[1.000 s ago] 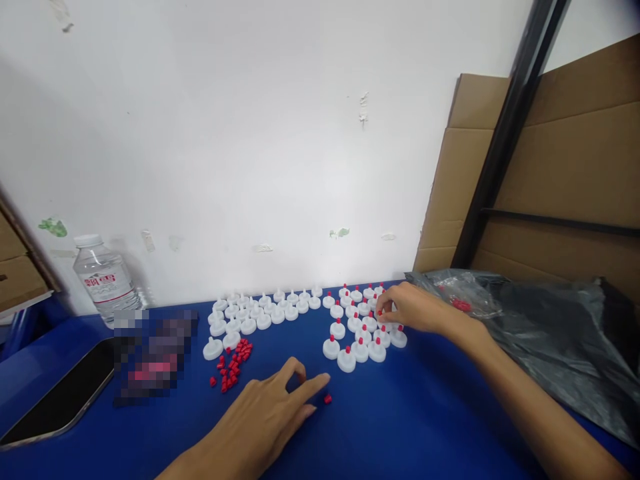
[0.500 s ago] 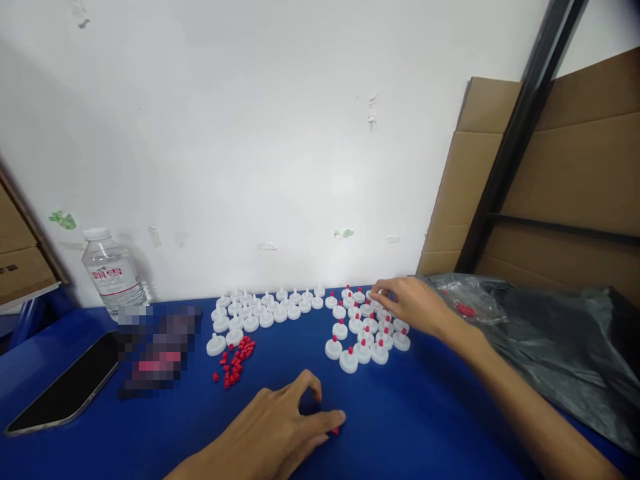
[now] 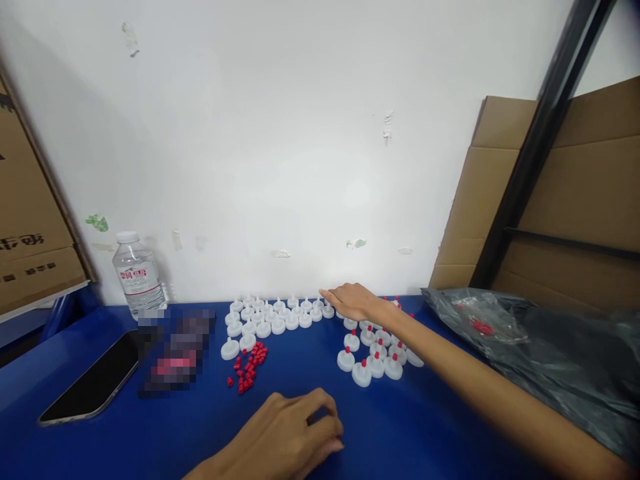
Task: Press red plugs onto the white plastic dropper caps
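My left hand (image 3: 295, 433) is low over the blue table, its fingers curled and thumb drawn in. A red cap showed at its fingertips half a second ago and is now hidden inside the fingers. My right hand (image 3: 353, 301) reaches to the back of the table, fingers stretched out at the right end of a group of white nozzle lids (image 3: 278, 325) with bare tips. Beneath and beside the right forearm stand several white lids topped with red caps (image 3: 362, 373). Loose red caps (image 3: 250, 368) lie in a small pile in front of the bare lids.
A water bottle (image 3: 139, 277) stands at the back left by the wall, with a phone (image 3: 93, 380) and a blurred packet (image 3: 180, 353) before it. On the right lie dark plastic sheeting (image 3: 565, 360) and a clear bag with red bits (image 3: 493, 323). Cardboard (image 3: 480, 200) leans behind.
My right hand has moved left from the red-capped lids to the bare ones. My left hand's fingers have drawn closer together, and the red cap no longer shows. The view has shifted slightly.
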Demonstrator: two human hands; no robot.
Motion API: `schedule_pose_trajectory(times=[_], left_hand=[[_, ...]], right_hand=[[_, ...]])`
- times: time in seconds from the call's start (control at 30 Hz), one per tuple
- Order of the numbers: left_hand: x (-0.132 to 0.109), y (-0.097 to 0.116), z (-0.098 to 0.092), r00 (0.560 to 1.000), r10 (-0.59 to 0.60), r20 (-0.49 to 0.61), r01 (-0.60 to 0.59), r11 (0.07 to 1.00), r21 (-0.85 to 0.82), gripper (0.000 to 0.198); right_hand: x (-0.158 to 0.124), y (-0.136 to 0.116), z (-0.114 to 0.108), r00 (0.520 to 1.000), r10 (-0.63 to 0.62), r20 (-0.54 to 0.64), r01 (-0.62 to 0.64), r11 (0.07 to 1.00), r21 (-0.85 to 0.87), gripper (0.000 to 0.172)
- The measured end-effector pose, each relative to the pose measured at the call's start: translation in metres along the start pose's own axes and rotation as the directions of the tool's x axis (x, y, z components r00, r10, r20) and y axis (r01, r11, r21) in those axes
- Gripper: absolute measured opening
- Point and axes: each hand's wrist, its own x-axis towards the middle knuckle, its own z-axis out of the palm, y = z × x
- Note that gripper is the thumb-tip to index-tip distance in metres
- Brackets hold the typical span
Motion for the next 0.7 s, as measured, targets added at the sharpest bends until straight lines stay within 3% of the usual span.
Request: schedule_pose_trajectory(times=[0.13,0.23,0.33,0.43,0.5,0.57,0.7], left_hand=[[-0.004,-0.008,-0.009,0.995,-0.083,-0.058,0.080,0.995,-0.063,0.022],[-0.006,-0.013,-0.014,0.989,-0.103,-0.111,0.094,0.992,-0.083,0.023],[-0.006,-0.020,-0.013,0.973,-0.137,-0.185,0.115,0.986,-0.124,0.021],[-0.006,-0.028,-0.008,0.949,-0.162,-0.271,0.135,0.984,-0.113,0.026],[-0.006,-0.032,-0.005,0.934,-0.167,-0.315,0.147,0.985,-0.088,0.030],[-0.006,-0.034,-0.003,0.930,-0.162,-0.329,0.143,0.986,-0.083,0.029],[-0.006,-0.033,-0.004,0.947,-0.120,-0.297,0.095,0.991,-0.095,0.024]], right_hand=[[0.008,-0.001,0.001,1.000,0.018,-0.019,-0.018,1.000,-0.005,0.027],[-0.003,0.001,-0.013,0.988,0.010,-0.152,-0.010,1.000,-0.002,0.027],[-0.032,0.001,-0.028,0.941,0.000,-0.337,0.005,1.000,0.012,0.036],[-0.075,-0.008,-0.028,0.903,-0.018,-0.429,0.032,0.999,0.026,0.028],[-0.104,-0.018,-0.019,0.900,-0.087,-0.427,0.112,0.993,0.035,0.021],[-0.126,-0.029,-0.005,0.889,-0.206,-0.408,0.269,0.957,0.104,0.020],[-0.143,-0.044,0.019,0.890,-0.320,-0.325,0.402,0.887,0.227,0.046]])
